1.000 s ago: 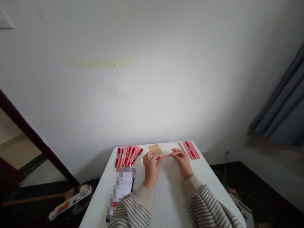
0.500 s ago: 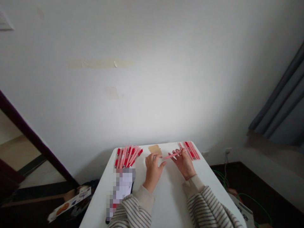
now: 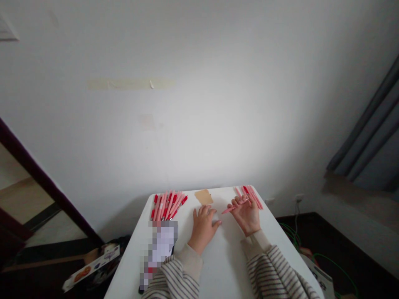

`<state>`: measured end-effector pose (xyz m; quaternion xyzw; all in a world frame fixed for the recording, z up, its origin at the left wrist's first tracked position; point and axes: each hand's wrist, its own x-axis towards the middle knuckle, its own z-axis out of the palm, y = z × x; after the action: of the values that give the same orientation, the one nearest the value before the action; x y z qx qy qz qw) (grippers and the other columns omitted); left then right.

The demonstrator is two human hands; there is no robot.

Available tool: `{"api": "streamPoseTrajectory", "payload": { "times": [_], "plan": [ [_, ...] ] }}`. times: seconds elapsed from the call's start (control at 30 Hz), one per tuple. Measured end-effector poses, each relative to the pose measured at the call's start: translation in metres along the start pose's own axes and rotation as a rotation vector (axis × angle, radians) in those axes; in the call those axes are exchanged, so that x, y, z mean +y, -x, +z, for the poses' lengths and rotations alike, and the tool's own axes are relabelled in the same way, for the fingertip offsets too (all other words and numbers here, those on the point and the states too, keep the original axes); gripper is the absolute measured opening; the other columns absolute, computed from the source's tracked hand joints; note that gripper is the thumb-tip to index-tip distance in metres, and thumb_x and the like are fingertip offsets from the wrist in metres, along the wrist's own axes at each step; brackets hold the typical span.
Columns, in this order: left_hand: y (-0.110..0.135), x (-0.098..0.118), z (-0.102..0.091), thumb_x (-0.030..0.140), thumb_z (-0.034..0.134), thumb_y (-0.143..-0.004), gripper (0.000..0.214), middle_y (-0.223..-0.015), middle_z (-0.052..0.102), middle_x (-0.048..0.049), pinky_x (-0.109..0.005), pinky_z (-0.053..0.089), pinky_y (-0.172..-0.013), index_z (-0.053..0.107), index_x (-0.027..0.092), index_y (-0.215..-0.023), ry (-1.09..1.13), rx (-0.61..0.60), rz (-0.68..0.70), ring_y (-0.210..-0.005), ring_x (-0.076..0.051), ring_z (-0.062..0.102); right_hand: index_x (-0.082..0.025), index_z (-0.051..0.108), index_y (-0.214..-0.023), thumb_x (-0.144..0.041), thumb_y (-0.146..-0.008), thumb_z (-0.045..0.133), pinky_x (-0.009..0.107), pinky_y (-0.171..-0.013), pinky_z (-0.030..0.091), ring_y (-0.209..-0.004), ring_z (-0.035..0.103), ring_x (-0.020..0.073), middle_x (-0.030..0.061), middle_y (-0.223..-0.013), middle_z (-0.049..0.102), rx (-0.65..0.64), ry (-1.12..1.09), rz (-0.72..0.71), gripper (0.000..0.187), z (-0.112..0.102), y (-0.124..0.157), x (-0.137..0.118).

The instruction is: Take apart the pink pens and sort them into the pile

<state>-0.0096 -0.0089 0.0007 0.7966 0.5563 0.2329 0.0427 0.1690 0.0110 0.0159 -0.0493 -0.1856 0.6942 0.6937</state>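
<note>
Slantwise in the right hand (image 3: pixel 249 214), grip curled about it, pink pen (image 3: pixel 228 210); left hand (image 3: pixel 202 226) spread

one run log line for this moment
right hand: holds pink pen | left hand: open, holds nothing | left pen pile: red, pink | right pen row: red, pink

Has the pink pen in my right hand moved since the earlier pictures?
Yes. The pink pen has shifted to the right, farther from the tan patch on the white table.
</note>
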Motion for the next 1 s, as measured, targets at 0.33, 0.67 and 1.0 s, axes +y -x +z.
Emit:
{"api": "streamPoseTrajectory", "payload": {
  "times": [0.33,0.67,1.0],
  "plan": [
    [0.0009,-0.0010,0.0001,0.038,0.065,-0.079,0.033,-0.128,0.056,-0.0046,-0.057,0.026,-0.110,0.059,0.029,-0.111,0.004,0.017,0.003,-0.125,-0.025,0.046,-0.024,0.052,-0.069,-0.040,-0.082,0.057,0.033,-0.066,0.046,-0.060,0.048,0.0121,-0.0048,-0.065,0.049,0.020,0.022,0.026,0.021,0.0038,0.0020,-0.0007],
    [0.0013,-0.0001,-0.0006,0.037,0.064,-0.080,0.034,-0.128,0.056,-0.0052,-0.058,0.026,-0.110,0.058,0.029,-0.112,-0.007,0.013,0.002,-0.125,-0.026,0.046,-0.024,0.051,-0.068,-0.038,-0.080,0.059,0.033,-0.065,0.045,-0.058,0.046,0.0115,-0.0058,-0.064,0.049,0.028,0.047,0.011,0.021,0.0007,-0.0003,0.0007],
    [0.0008,-0.0001,-0.0014,0.037,0.063,-0.080,0.033,-0.129,0.056,-0.0056,-0.055,0.025,-0.110,0.058,0.028,-0.112,0.005,0.005,0.004,-0.125,-0.025,0.045,-0.024,0.052,-0.067,-0.043,-0.080,0.057,0.033,-0.063,0.044,-0.057,0.045,0.0121,-0.0056,-0.061,0.047,0.075,0.154,-0.028,0.024,0.0049,0.0004,0.0006]
  ]
}}
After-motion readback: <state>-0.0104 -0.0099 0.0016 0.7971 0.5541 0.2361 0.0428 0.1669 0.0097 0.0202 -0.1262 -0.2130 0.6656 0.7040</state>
